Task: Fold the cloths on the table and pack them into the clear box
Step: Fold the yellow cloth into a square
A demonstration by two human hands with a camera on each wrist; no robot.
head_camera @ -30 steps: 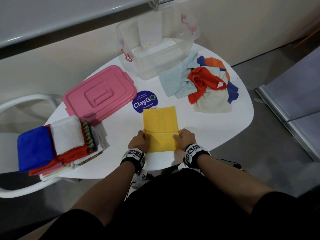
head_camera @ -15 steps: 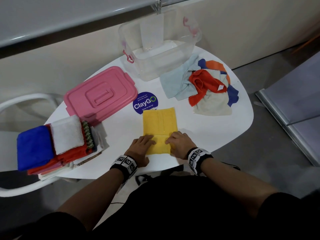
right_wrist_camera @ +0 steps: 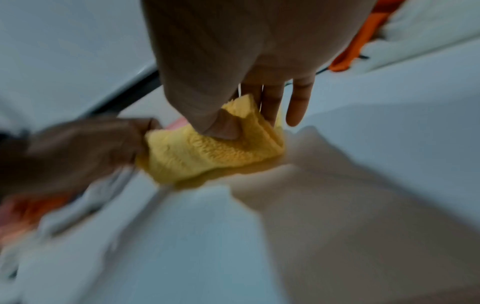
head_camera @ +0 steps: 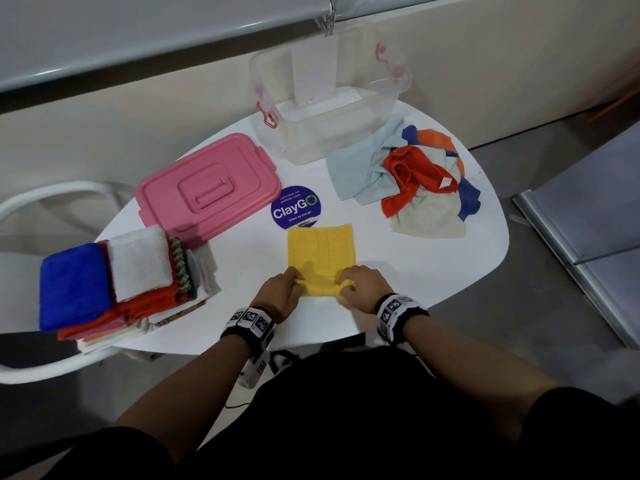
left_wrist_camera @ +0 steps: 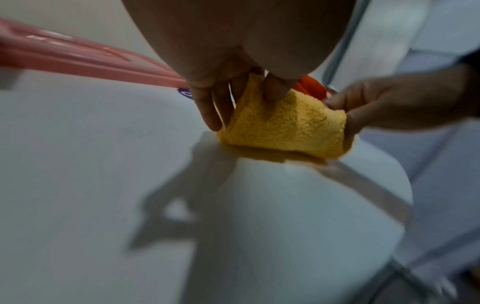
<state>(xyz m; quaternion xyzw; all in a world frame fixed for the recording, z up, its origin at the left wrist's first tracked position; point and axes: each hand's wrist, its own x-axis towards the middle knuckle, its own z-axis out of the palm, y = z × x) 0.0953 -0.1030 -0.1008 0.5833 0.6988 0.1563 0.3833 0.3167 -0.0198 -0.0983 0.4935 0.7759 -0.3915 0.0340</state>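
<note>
The near edge of the yellow cloth (head_camera: 321, 252), pressed flat under both hands half a second ago, is now seen raised off the white table (head_camera: 433, 271), its far part left lying flat below the ClayGo sticker (head_camera: 295, 207). From left to right: the near left corner is pinched by the left hand (head_camera: 280, 292) between thumb and fingers, and the near right corner is pinched the same way by the right hand (head_camera: 360, 285). The clear box (head_camera: 329, 95) is seen unchanged at the table's far edge, with the pink lid (head_camera: 207, 187) to its left and the heap of unfolded cloths (head_camera: 408, 178) to its right; the folded stack (head_camera: 114, 282) is kept at the left. The underside of the lifted fold is hidden in the head view. Both wrist views are blurred, so the fingertips behind the cloth cannot be made out.
</note>
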